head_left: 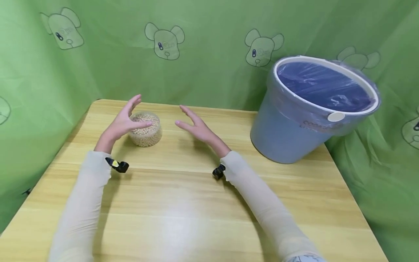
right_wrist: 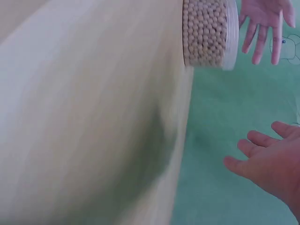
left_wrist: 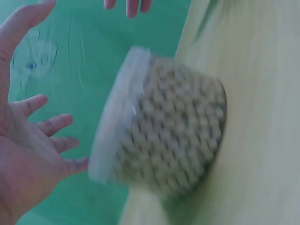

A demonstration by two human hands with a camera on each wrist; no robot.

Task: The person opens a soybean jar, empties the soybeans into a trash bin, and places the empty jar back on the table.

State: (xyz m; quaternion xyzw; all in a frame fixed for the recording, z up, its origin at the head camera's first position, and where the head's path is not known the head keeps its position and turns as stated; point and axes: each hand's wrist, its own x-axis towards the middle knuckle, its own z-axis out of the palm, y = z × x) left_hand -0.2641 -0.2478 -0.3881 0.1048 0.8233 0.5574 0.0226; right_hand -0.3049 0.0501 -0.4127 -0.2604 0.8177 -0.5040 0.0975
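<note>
A clear round tub (head_left: 146, 136) filled with small beige beans or beads stands upright at the back left of the table. My left hand (head_left: 122, 123) is beside and above its left rim, thumb and fingers spread, gripping nothing. To the right of the tub, with a gap between, my right hand (head_left: 198, 127) hovers over the table, its fingers straight and holding nothing. In the left wrist view the tub (left_wrist: 164, 126) appears close to the left hand's fingers (left_wrist: 56, 125); I cannot tell whether they touch it. The right wrist view shows the tub (right_wrist: 205, 35) between both hands.
A large blue-grey bucket (head_left: 281, 127) with a white rim and a plastic liner stands at the back right of the wooden table (head_left: 170, 203). Green cloth (head_left: 212, 80) printed with bear heads hangs behind and at both sides.
</note>
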